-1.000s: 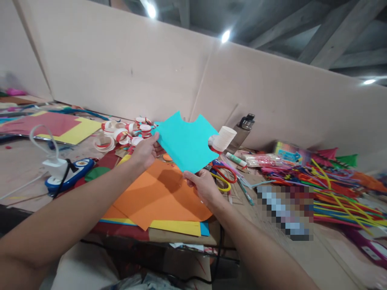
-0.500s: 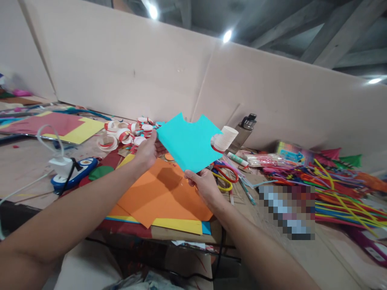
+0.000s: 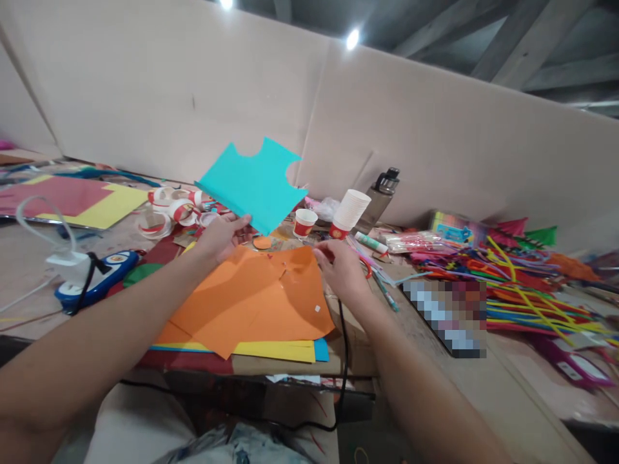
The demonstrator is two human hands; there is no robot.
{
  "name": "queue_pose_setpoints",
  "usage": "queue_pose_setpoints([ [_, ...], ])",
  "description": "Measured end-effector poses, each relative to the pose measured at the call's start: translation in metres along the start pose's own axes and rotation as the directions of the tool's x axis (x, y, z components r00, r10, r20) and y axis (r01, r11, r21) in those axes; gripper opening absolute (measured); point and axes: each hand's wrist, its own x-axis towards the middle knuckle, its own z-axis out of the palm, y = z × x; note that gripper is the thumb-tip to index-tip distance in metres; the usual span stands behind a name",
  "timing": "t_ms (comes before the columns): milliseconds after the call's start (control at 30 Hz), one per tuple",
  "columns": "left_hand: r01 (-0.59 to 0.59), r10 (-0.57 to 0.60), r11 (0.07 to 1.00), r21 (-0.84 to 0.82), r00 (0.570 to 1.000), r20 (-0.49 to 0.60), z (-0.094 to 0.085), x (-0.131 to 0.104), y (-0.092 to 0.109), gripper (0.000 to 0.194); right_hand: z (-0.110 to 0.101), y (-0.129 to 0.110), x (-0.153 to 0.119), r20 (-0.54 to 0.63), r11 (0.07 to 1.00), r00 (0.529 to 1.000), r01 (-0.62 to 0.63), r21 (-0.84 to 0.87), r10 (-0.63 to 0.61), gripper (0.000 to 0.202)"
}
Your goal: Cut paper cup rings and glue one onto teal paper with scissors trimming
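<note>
My left hand (image 3: 225, 240) pinches a turquoise sheet of paper (image 3: 254, 183) by its lower corner. Round bites are cut from the sheet's top and right edges, and it is held up tilted above the table. My right hand (image 3: 341, 267) has its fingers curled together at the upper right corner of an orange sheet of paper (image 3: 261, 303), and they appear to grip it. Beyond the hands are a single red and white paper cup (image 3: 304, 223) and a leaning stack of paper cups (image 3: 351, 209). A small orange disc (image 3: 262, 243) lies under the turquoise sheet.
Cut cup rings (image 3: 181, 209) lie at back left, near a blue power strip (image 3: 97, 280). On the right are a dark bottle (image 3: 380, 200), a glue stick (image 3: 371, 243) and bundled pipe cleaners (image 3: 522, 277). A black cable (image 3: 343, 348) hangs over the front edge.
The turquoise sheet has moved up and left with my left hand. My right hand has let go of it and moved to the orange sheet's corner. The single cup has come into view.
</note>
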Motion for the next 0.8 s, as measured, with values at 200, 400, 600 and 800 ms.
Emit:
queue_pose_setpoints([
  [200, -0.057, 0.048, 0.998, -0.038, 0.979, -0.200, -0.011, 0.013, 0.009, 0.025, -0.020, 0.035, -0.003, 0.183, 0.749, 0.973, 0.016, -0.663, 0.141, 0.024],
  [400, -0.059, 0.055, 0.998, -0.018, 0.987, -0.149, -0.011, 0.010, 0.008, 0.017, -0.017, 0.021, -0.005, 0.073, 0.814, 0.991, -0.049, -0.579, 0.111, 0.016],
  [600, 0.043, -0.037, 0.995, -0.087, 0.997, 0.071, 0.019, -0.019, -0.011, 0.017, 0.017, -0.018, -0.004, 0.238, 0.909, 0.965, -0.193, 0.369, 0.108, 0.031],
  [800, 0.082, -0.056, 0.993, -0.085, 0.960, 0.275, 0.039, -0.047, -0.035, 0.025, 0.044, -0.035, -0.005, 0.299, 0.670, 0.935, -0.346, 0.657, 0.190, 0.043],
])
